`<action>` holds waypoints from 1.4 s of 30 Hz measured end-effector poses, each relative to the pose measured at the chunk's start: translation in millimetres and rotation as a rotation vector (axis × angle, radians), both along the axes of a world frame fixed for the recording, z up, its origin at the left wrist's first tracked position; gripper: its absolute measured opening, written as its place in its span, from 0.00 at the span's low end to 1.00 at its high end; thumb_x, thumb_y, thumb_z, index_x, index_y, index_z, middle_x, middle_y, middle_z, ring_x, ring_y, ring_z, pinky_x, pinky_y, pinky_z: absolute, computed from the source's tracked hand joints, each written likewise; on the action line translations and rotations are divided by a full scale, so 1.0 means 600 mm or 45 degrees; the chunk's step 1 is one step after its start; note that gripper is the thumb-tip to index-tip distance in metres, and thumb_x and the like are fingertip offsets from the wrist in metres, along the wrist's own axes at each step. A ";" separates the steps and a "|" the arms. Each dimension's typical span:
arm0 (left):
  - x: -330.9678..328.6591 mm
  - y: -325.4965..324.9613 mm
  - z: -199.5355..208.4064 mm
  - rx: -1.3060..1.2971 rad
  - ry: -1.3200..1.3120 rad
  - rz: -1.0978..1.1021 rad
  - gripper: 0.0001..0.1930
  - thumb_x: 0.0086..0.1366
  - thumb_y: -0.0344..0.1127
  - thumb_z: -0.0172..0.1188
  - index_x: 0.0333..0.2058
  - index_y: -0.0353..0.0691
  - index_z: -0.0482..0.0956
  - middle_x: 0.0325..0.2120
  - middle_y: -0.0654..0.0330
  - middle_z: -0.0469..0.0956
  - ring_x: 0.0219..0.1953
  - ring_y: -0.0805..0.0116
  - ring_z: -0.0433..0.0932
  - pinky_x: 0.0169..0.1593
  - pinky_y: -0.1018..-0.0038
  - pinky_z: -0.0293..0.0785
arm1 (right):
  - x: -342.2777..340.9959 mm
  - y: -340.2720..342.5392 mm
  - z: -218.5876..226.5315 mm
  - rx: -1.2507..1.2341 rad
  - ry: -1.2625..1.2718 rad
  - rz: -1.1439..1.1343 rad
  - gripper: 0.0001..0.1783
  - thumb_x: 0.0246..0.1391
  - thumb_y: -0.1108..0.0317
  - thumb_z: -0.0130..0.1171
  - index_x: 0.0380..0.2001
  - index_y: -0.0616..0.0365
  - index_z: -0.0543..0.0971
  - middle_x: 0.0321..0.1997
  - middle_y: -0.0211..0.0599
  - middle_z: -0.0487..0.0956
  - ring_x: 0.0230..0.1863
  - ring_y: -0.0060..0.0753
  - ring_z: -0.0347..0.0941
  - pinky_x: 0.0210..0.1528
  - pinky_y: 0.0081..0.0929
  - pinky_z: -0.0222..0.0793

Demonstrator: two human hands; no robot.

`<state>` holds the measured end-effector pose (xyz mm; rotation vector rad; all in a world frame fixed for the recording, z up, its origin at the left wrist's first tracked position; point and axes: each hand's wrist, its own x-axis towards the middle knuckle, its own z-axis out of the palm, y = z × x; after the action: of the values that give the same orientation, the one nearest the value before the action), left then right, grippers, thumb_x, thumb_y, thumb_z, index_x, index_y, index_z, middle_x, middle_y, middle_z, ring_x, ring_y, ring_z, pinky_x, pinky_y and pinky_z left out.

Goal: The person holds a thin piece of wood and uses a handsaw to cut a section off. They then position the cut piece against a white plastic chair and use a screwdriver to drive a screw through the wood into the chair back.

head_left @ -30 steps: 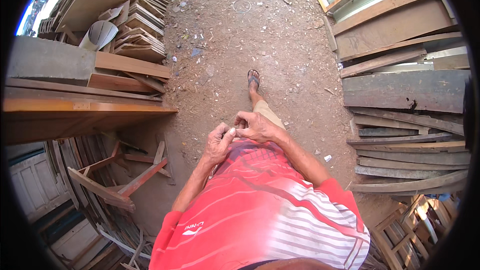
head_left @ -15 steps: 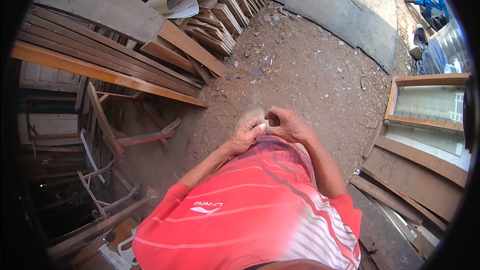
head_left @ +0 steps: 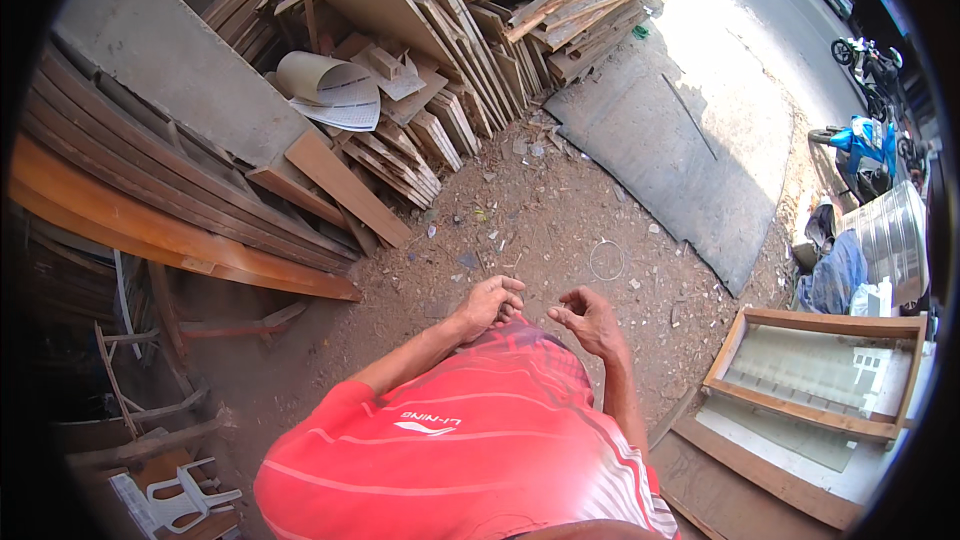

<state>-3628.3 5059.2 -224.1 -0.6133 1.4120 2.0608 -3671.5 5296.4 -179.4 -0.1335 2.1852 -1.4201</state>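
My left hand is in front of the red striped shirt, just above the dark patterned cloth at its lower end. Its fingers bend loosely, with a small gap toward the thumb and nothing visible in them. To the right, apart from it, my right hand has thumb and curled fingers spread from each other, holding nothing that I can see. Neither hand touches the other. Beneath them lies bare brown ground littered with chips and scraps.
Stacked boards and long planks fill the left and far left. A dark sheet covers ground ahead. At right lie framed glass panels, with a blue motorbike beyond. A white plastic chair is at lower left.
My hands, together at the fingertips before, have come apart. The view has tilted up and shifted, bringing in more of the board stacks, the road and a second motorbike.
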 end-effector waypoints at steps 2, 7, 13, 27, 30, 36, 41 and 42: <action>-0.103 0.026 0.029 -0.134 0.209 -0.173 0.19 0.66 0.28 0.42 0.53 0.34 0.72 0.33 0.62 0.79 0.29 0.77 0.75 0.34 0.79 0.74 | -0.049 0.022 -0.015 -0.055 -0.162 -0.182 0.25 0.50 0.53 0.72 0.39 0.64 0.79 0.29 0.35 0.79 0.29 0.24 0.74 0.31 0.25 0.71; -0.336 0.110 0.095 -0.233 0.548 -0.536 0.18 0.64 0.29 0.43 0.50 0.33 0.75 0.31 0.61 0.79 0.31 0.75 0.75 0.37 0.75 0.74 | -0.181 0.059 -0.024 -0.142 -0.145 -0.416 0.19 0.57 0.56 0.67 0.39 0.63 0.78 0.30 0.31 0.78 0.29 0.20 0.72 0.31 0.21 0.70; -0.513 0.184 0.098 -0.100 0.600 -0.483 0.15 0.64 0.32 0.47 0.45 0.33 0.76 0.28 0.63 0.77 0.31 0.75 0.75 0.39 0.74 0.73 | -0.365 0.083 -0.054 -0.279 -0.193 -0.337 0.17 0.59 0.56 0.65 0.38 0.61 0.78 0.29 0.27 0.76 0.28 0.18 0.70 0.31 0.18 0.68; -0.782 0.239 0.135 -0.364 0.320 0.043 0.18 0.70 0.48 0.55 0.44 0.38 0.77 0.29 0.66 0.77 0.28 0.82 0.70 0.33 0.81 0.70 | -0.868 0.164 0.012 -0.053 0.496 0.463 0.17 0.52 0.62 0.70 0.38 0.63 0.78 0.28 0.39 0.78 0.27 0.32 0.76 0.31 0.29 0.71; -0.851 0.234 0.144 -0.368 0.453 0.287 0.14 0.69 0.43 0.59 0.45 0.38 0.76 0.30 0.67 0.76 0.29 0.82 0.70 0.31 0.81 0.70 | -0.965 0.120 0.050 -0.239 0.859 0.463 0.13 0.51 0.69 0.70 0.36 0.61 0.78 0.29 0.40 0.77 0.26 0.33 0.75 0.30 0.29 0.72; -0.950 0.222 0.213 0.004 0.718 0.591 0.10 0.71 0.34 0.57 0.46 0.37 0.75 0.32 0.66 0.77 0.26 0.85 0.67 0.29 0.86 0.65 | -1.033 0.055 0.094 -0.671 0.901 0.252 0.10 0.52 0.75 0.69 0.34 0.61 0.77 0.29 0.36 0.77 0.27 0.26 0.74 0.30 0.23 0.71; -1.023 0.172 0.239 0.165 0.751 0.622 0.07 0.72 0.33 0.55 0.45 0.37 0.75 0.32 0.64 0.79 0.26 0.85 0.68 0.28 0.87 0.64 | -1.092 0.003 0.106 -0.988 0.468 0.181 0.07 0.57 0.72 0.66 0.33 0.60 0.76 0.29 0.30 0.76 0.27 0.17 0.70 0.29 0.18 0.67; -1.034 0.162 0.239 0.163 0.732 0.626 0.07 0.72 0.33 0.55 0.44 0.38 0.75 0.31 0.64 0.79 0.26 0.85 0.68 0.28 0.87 0.64 | -1.104 -0.005 0.109 -0.990 0.381 0.177 0.08 0.57 0.72 0.66 0.33 0.60 0.76 0.28 0.29 0.76 0.26 0.15 0.69 0.28 0.17 0.66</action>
<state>-4248.9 5156.5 -80.8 -0.3444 1.5151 2.8623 -4333.7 5293.2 -114.2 -0.7949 1.6583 -2.1927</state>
